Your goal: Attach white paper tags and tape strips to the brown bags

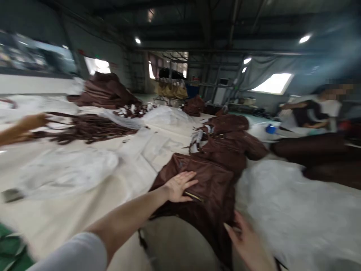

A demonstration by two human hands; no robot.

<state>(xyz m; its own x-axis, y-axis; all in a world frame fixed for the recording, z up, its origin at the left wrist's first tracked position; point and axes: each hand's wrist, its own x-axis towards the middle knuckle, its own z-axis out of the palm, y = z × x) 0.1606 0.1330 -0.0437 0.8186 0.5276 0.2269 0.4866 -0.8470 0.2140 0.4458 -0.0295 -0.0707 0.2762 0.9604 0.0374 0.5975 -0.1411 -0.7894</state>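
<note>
My left hand lies open, palm down, on the soft dark-brown leather-look bag; it presses and does not grip. My right hand is nearer to me, at the bag's right edge, with thumb and fingers parted. I cannot tell whether they pinch a fold or only touch it. The bag rests on the pale-covered tabletop, under my left palm and between my hands, and its dark lower part curves down towards my right hand.

A slim brass-coloured zip runs just beside my left fingers. To handle this well, I would judge, the left palm should stay broad and light so the soft panel neither creases nor slides, with the fingertips off the zip's metal. The right hand should take the edge gently, as a hard tug could skew the limp material.

Just beyond my left hand, more brown bags lie heaped close to this one, so a sideways drag could snag on them. Crumpled translucent plastic spreads to the right of my right hand. Far to the left of my left hand, a co-worker's hand is at a bundle of long brown straps.
</note>
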